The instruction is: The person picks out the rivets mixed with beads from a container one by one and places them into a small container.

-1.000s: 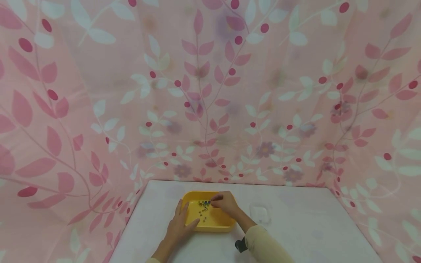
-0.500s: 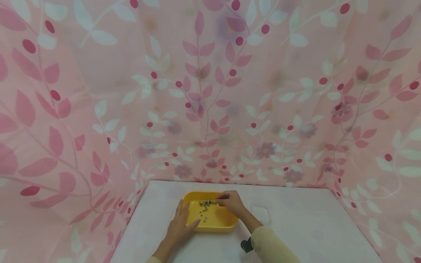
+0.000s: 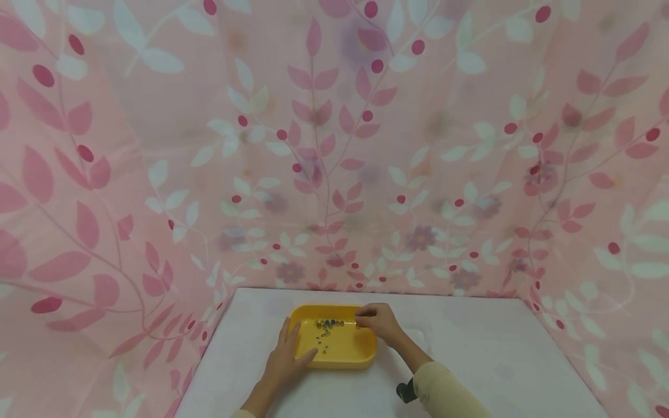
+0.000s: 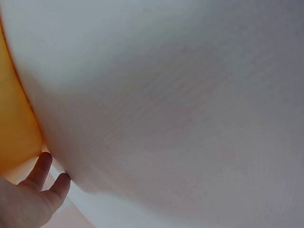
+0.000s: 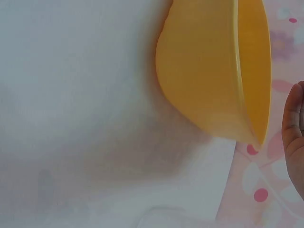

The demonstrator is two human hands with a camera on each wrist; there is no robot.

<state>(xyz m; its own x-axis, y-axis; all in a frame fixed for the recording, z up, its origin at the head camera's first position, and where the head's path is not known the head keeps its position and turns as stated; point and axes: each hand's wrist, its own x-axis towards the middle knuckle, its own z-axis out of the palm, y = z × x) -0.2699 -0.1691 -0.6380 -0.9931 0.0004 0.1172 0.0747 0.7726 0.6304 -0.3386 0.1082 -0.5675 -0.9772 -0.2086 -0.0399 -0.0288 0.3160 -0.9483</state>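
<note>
From the head view, a yellow tray sits on a white table, toward its far left part, in front of a pink curtain printed with leaves. Small beads lie scattered in the tray, most of them near its far rim. The left hand lies flat against the tray's left side, fingers straight and relaxed, the thumb resting on the near rim. The right hand is at the tray's far right corner with its fingers curled together above the rim; whether they pinch a bead is too small to tell.

In the left wrist view, two fingers of the left hand reach out straight beside the tray, over the table.

In the right wrist view, the outer wall of the tray shows above the table, with the edge of the right hand at the frame's right side; its grip cannot be judged here.
</note>
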